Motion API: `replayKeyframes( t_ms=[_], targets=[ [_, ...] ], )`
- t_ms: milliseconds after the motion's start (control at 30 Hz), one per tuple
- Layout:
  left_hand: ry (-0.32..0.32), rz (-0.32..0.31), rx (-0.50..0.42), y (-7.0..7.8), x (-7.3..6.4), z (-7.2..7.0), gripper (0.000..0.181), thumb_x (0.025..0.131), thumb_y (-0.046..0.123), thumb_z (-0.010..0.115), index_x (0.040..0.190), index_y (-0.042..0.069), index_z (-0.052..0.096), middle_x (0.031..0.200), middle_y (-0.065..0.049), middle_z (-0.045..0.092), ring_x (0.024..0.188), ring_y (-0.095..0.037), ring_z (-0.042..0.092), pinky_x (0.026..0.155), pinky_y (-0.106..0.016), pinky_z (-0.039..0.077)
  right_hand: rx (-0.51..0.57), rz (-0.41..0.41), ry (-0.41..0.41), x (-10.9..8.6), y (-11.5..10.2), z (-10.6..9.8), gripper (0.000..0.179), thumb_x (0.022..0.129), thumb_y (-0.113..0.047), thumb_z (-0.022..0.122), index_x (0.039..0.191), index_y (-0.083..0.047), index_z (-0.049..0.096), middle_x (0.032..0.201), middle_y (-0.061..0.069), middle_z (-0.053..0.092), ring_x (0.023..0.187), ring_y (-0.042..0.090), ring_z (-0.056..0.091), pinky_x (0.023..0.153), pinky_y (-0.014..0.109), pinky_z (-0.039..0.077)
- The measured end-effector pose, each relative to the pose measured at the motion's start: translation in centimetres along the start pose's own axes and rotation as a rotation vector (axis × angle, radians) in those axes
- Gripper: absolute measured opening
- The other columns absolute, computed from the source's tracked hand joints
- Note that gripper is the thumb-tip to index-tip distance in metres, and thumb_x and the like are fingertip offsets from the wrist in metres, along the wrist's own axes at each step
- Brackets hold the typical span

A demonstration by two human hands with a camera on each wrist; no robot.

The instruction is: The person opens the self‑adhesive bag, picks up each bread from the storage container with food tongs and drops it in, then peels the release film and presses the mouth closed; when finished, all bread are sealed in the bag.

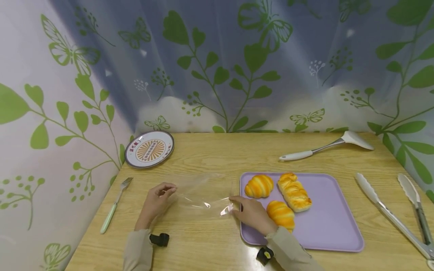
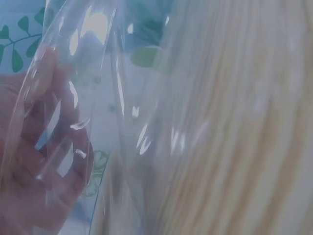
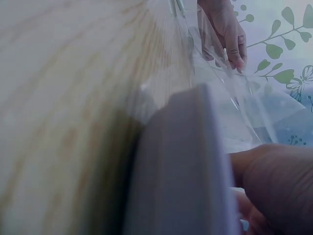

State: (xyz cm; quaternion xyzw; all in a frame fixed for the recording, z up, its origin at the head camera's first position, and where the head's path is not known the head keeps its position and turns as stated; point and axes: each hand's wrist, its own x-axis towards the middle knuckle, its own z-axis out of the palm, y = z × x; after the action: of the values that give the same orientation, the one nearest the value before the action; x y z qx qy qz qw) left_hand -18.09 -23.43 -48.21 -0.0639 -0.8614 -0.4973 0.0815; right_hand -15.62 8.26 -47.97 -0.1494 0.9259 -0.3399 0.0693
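Observation:
A clear plastic bag (image 1: pixel 203 197) is stretched between both hands, low over the wooden table. At its left edge, my left hand (image 1: pixel 156 203) pinches the plastic between thumb and forefinger. My right hand (image 1: pixel 252 213) pinches the opposite edge, with its wrist over the left side of the purple tray (image 1: pixel 329 226). Glossy folds of the plastic (image 2: pixel 132 107) cover part of the fingers in the left wrist view. In the right wrist view the tray's rim (image 3: pixel 195 161) hides part of the right hand (image 3: pixel 281 186).
Two croissant-shaped breads (image 1: pixel 259 186) and a braided bread (image 1: pixel 294 192) lie on the tray. A patterned plate (image 1: pixel 149 149) stands back left, with a fork (image 1: pixel 116 205) nearer. A white-handled turner (image 1: pixel 327 146) lies behind the tray; metal tongs (image 1: pixel 393 214) lie right.

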Motion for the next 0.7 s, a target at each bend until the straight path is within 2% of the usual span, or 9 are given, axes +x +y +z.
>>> replayKeyframes(
  t_ms=[67,133,233,333,400,467,567,600,700],
  targets=[
    [0.002,0.065,-0.012,-0.1,-0.1,0.1,0.016,0.094,0.007,0.063,0.104,0.001,0.073,0.099,-0.017,0.071,0.083,0.006,0.056,0.076,-0.018,0.049,-0.003,0.003,-0.002,0.0,0.0,0.0,0.042,0.085,-0.021,0.071,0.127,-0.014,0.065,0.056,-0.004,0.035,0.05,0.009,0.027,0.046,0.022,0.025],
    [-0.002,0.118,-0.016,-0.1,-0.1,0.1,0.016,0.092,0.004,0.064,0.105,0.0,0.074,0.097,-0.018,0.071,0.083,0.007,0.056,0.074,-0.017,0.049,-0.003,0.002,-0.003,0.0,0.1,-0.1,0.042,0.085,-0.02,0.071,0.126,-0.013,0.065,0.061,0.001,0.05,0.051,0.011,0.031,0.048,0.023,0.029],
    [-0.008,0.144,-0.015,0.3,-0.3,0.3,0.014,0.09,0.0,0.065,0.1,-0.002,0.074,0.093,-0.017,0.07,0.084,0.009,0.055,0.074,-0.015,0.048,0.01,-0.015,0.007,0.0,0.3,-0.2,0.041,0.087,-0.019,0.07,0.128,-0.012,0.065,0.096,0.012,0.072,0.06,0.015,0.049,0.055,0.028,0.042],
    [-0.007,0.153,-0.007,0.9,-0.3,0.5,0.011,0.088,-0.004,0.066,0.096,-0.005,0.073,0.092,-0.016,0.069,0.086,0.011,0.055,0.075,-0.015,0.049,0.029,-0.051,0.016,-0.1,0.5,-0.3,0.038,0.092,-0.019,0.066,0.129,-0.011,0.063,0.125,0.013,0.068,0.079,0.022,0.064,0.067,0.035,0.052],
    [-0.004,0.156,-0.003,1.1,-0.3,0.6,0.009,0.088,-0.005,0.065,0.094,-0.007,0.071,0.091,-0.015,0.069,0.087,0.01,0.055,0.075,-0.016,0.05,0.053,-0.07,0.016,-0.1,0.5,-0.5,0.037,0.095,-0.019,0.062,0.131,-0.011,0.062,0.115,0.012,0.071,0.08,0.02,0.064,0.066,0.033,0.053],
    [-0.002,0.15,-0.01,1.1,-0.3,0.7,0.007,0.087,-0.005,0.066,0.092,-0.008,0.07,0.092,-0.015,0.069,0.086,0.01,0.055,0.075,-0.017,0.05,0.085,-0.076,0.017,-0.2,0.3,-0.8,0.034,0.097,-0.018,0.058,0.131,-0.011,0.062,0.091,0.008,0.072,0.066,0.013,0.057,0.055,0.027,0.047],
    [0.001,0.123,-0.021,0.5,-0.2,0.7,0.004,0.087,-0.003,0.067,0.09,-0.004,0.07,0.092,-0.013,0.069,0.085,0.01,0.055,0.075,-0.017,0.05,0.13,-0.08,0.047,-0.3,-0.2,-1.6,0.033,0.098,-0.013,0.055,0.13,-0.008,0.063,0.06,-0.003,0.048,0.051,0.004,0.036,0.044,0.019,0.032],
    [0.001,0.11,-0.025,0.3,-0.2,0.7,0.004,0.088,-0.002,0.067,0.09,-0.003,0.07,0.093,-0.012,0.069,0.085,0.009,0.055,0.076,-0.017,0.05,0.139,-0.077,0.062,-0.3,-0.4,-1.9,0.032,0.098,-0.012,0.054,0.129,-0.008,0.063,0.057,-0.005,0.04,0.049,0.002,0.032,0.043,0.018,0.03],
    [0.006,0.08,-0.025,-0.2,-0.2,0.6,0.005,0.09,0.002,0.066,0.092,0.001,0.07,0.092,-0.009,0.069,0.084,0.008,0.055,0.077,-0.017,0.05,0.181,-0.057,0.108,-0.8,-0.8,-3.3,0.029,0.099,-0.012,0.055,0.126,-0.007,0.065,0.056,-0.008,0.032,0.049,0.0,0.028,0.044,0.016,0.028]
  ],
)
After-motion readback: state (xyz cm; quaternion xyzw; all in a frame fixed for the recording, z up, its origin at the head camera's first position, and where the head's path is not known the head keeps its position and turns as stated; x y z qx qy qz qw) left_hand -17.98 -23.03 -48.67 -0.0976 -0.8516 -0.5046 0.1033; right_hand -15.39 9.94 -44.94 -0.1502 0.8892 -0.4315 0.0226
